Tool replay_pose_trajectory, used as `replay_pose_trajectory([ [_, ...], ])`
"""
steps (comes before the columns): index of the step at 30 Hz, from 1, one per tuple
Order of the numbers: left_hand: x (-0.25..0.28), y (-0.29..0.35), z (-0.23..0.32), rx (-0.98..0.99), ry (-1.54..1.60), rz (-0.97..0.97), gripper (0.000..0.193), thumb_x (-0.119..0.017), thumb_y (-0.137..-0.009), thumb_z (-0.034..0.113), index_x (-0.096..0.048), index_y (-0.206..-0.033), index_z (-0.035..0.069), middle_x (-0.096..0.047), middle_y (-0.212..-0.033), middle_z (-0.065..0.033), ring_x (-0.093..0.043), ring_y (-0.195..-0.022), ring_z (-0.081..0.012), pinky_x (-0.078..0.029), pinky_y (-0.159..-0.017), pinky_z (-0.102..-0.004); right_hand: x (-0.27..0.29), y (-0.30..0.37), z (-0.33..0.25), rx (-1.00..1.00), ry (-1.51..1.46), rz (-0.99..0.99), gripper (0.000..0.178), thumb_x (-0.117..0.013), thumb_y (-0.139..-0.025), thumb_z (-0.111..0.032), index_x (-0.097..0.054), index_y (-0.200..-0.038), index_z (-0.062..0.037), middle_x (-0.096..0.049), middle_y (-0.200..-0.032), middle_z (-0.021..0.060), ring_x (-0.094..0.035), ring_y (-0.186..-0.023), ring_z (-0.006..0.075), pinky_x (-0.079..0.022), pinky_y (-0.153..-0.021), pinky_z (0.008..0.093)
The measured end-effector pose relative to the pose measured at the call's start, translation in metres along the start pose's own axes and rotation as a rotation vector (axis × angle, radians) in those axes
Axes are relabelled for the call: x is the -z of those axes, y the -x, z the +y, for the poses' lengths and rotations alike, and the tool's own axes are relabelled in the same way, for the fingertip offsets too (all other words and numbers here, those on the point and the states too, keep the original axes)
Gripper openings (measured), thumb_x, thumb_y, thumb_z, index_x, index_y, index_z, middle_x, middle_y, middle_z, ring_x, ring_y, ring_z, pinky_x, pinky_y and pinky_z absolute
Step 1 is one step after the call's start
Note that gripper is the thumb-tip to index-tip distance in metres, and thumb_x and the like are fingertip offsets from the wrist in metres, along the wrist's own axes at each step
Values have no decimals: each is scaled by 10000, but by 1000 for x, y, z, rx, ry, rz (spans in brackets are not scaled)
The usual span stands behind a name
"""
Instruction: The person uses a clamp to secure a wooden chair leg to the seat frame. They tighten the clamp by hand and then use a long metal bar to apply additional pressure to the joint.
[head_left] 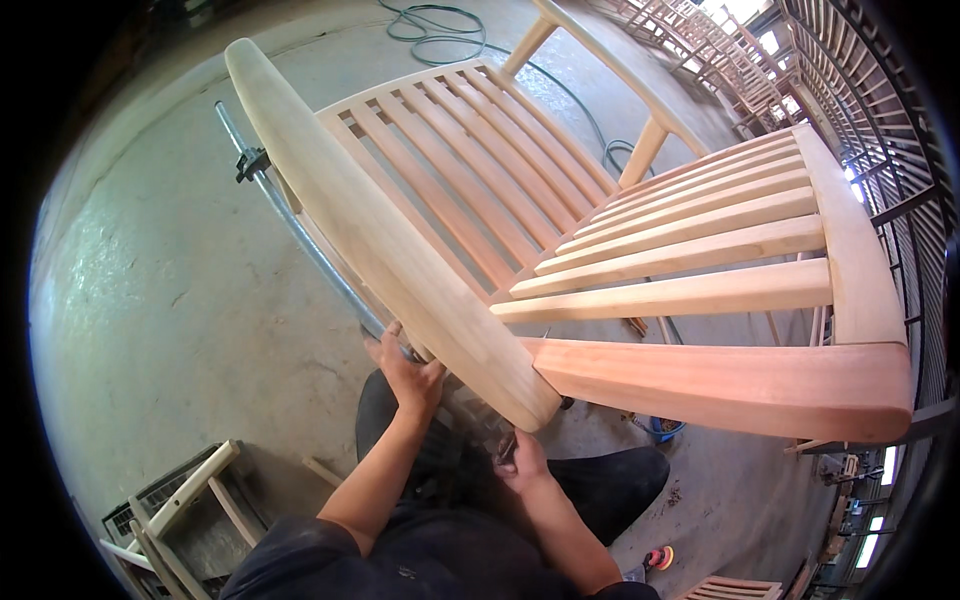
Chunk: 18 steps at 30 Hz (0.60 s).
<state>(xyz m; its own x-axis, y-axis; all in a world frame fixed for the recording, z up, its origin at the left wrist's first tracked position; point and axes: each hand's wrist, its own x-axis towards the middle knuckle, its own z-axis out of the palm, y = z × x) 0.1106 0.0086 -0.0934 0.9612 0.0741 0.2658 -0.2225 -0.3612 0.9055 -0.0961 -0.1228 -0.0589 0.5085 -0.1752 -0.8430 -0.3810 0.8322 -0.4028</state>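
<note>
A pale wooden slatted chair (pixel 470 330) fills the middle, with a broad curved armrest (pixel 400 250) slanting toward me. Along the armrest's left side runs a metal pipe clamp (pixel 300 235) with a black jaw near its far end. My left hand (pixel 408 378) is closed around the clamp's near end, beside the armrest; some fingers are hidden behind it. Just below the armrest's near tip, my right hand (pixel 525 465) grips a small dark handle-like piece (pixel 506 447), whose full shape is hidden.
A green hose (pixel 440 30) lies coiled on the concrete floor (pixel 150 270) beyond the chair. Wooden pieces and a dark crate (pixel 170 490) stand at lower left. A sander with a reddish pad (pixel 660 558) sits at lower right. Stacked chair frames (pixel 710 60) stand far right.
</note>
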Motion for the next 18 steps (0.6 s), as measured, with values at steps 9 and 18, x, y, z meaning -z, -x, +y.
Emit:
replay_pose_trajectory([
  [9, 15, 1, 36, -285, -211, -147, 1311, -960, -527, 361, -204, -1526, -23, -377, -1511, -276, -334, -1440, -471, -164, -1208, -593, -9, 57, 24, 731, 791, 115, 463, -745, -927, -228, -602, -1285, 29, -643, -856, 111, -620, -690, 203, -494, -614, 284],
  [18, 8, -5, 53, -83, 119, -188, 1234, -986, -503, 323, -269, -1449, -15, -496, -1317, -215, -531, -1194, -396, -430, -1043, -467, 2, 5, 49, 928, 902, 323, 299, -708, -927, -158, -648, -1162, 15, -691, -1057, 197, -689, -942, 304, -537, -818, 384],
])
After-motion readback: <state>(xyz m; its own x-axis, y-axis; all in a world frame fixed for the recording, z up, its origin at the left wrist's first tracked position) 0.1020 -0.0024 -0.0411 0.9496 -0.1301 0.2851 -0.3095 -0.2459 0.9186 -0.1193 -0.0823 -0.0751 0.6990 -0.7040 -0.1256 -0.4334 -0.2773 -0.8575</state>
